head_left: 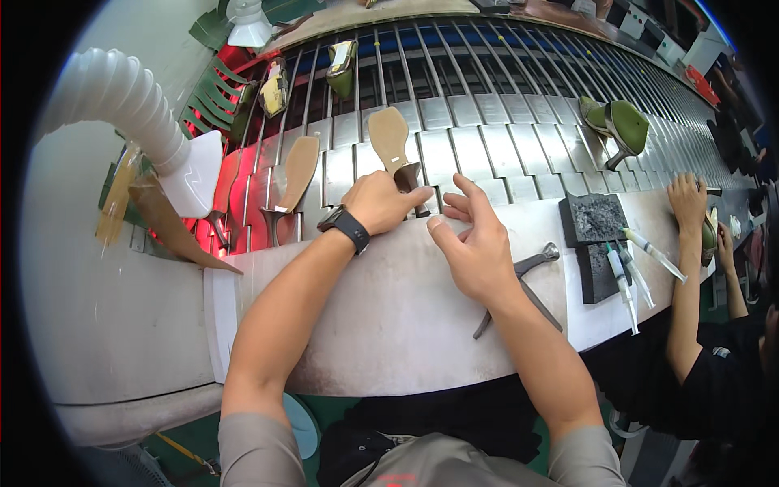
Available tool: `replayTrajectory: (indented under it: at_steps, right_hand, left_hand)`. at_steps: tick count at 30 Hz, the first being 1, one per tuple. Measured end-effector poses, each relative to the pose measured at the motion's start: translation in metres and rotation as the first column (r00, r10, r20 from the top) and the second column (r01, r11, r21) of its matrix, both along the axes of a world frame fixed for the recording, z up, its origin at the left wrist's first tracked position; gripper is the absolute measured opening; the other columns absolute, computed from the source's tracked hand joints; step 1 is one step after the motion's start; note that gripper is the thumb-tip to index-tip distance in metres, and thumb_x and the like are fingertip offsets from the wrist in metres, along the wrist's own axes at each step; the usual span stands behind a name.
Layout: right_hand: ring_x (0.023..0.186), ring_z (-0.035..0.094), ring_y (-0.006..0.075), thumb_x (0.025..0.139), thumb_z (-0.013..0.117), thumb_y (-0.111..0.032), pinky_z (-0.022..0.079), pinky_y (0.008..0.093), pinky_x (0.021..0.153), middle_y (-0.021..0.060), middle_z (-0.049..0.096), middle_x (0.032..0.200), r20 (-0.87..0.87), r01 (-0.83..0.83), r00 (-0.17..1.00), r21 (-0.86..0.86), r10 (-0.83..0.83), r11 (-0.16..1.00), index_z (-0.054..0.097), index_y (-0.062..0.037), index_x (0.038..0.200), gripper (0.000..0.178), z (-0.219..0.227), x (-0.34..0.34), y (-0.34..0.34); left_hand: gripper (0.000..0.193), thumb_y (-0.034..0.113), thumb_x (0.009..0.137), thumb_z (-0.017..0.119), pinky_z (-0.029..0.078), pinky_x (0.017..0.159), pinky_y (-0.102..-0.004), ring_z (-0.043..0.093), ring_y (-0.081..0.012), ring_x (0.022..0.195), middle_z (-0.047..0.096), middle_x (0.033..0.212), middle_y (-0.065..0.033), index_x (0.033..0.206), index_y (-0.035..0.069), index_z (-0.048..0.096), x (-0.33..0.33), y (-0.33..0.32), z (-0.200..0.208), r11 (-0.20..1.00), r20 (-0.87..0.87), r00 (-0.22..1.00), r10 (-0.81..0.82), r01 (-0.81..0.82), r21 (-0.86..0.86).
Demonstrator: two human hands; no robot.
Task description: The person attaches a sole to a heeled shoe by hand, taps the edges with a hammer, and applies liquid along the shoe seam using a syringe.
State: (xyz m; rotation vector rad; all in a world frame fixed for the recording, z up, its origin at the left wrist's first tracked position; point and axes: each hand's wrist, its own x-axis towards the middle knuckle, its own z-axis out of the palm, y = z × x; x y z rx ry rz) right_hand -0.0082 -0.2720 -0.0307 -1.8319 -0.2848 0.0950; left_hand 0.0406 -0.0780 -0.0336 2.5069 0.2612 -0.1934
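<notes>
Head view: left hand [375,203], dark watch [347,226] at the wrist, sits at the near edge of the metal rack [438,114], thumb stretched across the brown heel [410,174] of the middle tan sole [389,134]. Its other fingers are mostly hidden; cannot tell whether they grip the heel or only rest by it. This sole lies on the rack, broad end away from the person, heel end toward the hands, a small pale mark on its face

Right hand [479,247] just to the right, above the pale table [381,325]: thumb and forefinger spread apart, remaining fingers loosely bent, nothing held

Left of the middle sole, a second tan sole [301,162] on a dark heel; beyond it another sole in red light, beside a white nozzle [197,174] on a ribbed hose [114,97]

Dark metal pincers [535,261] on the table, partly behind the right forearm. Farther right, two black foam blocks [592,215] with syringes [621,284] leaning on them; above, a green heeled shoe [627,130] on the rack. Far right, a co-worker's hand [688,199]
</notes>
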Motion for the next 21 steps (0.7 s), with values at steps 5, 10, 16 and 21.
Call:
replayTrajectory:
  at_steps: [5, 10, 16, 21]
  right_hand:
    - [0.128, 0.061, 0.0374, 0.095, 0.070, -0.026, 0.054, 0.0396, 0.094, 0.0301, 0.060, 0.138, 0.000, -0.014, 1.000, 0.026, 0.014, 1.000, 0.041, 0.0068, 0.151, 0.071, 0.009, 0.005, 0.009]
    - [0.131, 0.057, 0.0267, 0.103, 0.067, -0.027, 0.051, 0.0351, 0.103, 0.0220, 0.060, 0.140, -0.133, 0.065, 0.991, 0.370, -0.017, 0.927, 0.046, 0.0090, 0.148, 0.061, -0.011, 0.011, -0.001]
    - [0.100, 0.063, 0.0120, 0.107, 0.062, -0.030, 0.051, 0.0294, 0.092, 0.0066, 0.068, 0.111, -0.358, 0.121, 0.923, 0.611, 0.137, 0.782, 0.059, 0.0040, 0.126, 0.039, 0.004, 0.001, -0.012]
    - [0.099, 0.062, 0.0150, 0.105, 0.057, -0.026, 0.049, 0.0306, 0.093, 0.0076, 0.067, 0.102, -0.395, 0.113, 0.885, 0.697, 0.247, 0.708, 0.058, 0.0029, 0.122, 0.034, 0.003, -0.003, -0.020]
  left_hand:
    - [0.040, 0.041, 0.080, 0.076, 0.059, 0.073, -0.0454, 0.075, -0.0357, 0.079, 0.076, 0.083, -0.0189, 0.088, 0.001, 0.078, 0.029, 0.004, 0.002, 0.977, -0.019, 1.000, 0.021, -0.017, 0.210]
    - [0.034, 0.035, 0.080, 0.075, 0.054, 0.064, -0.0488, 0.068, -0.0412, 0.069, 0.069, 0.071, -0.0193, 0.077, 0.002, 0.069, -0.002, -0.019, 0.030, 0.970, 0.430, 0.870, -0.241, 0.230, 0.077]
    - [0.024, 0.020, 0.080, 0.087, 0.054, 0.060, -0.0340, 0.071, -0.0230, 0.070, 0.074, 0.086, -0.0090, 0.094, 0.005, 0.075, -0.014, -0.012, 0.067, 0.609, 0.387, 0.578, -0.718, 0.791, -0.052]
    - [0.076, 0.043, 0.086, 0.082, 0.052, 0.096, -0.0422, 0.067, -0.0366, 0.111, 0.068, 0.123, -0.0266, 0.137, -0.007, 0.057, 0.172, 0.132, -0.017, 0.971, 0.652, 0.758, -0.005, -0.152, 0.184]
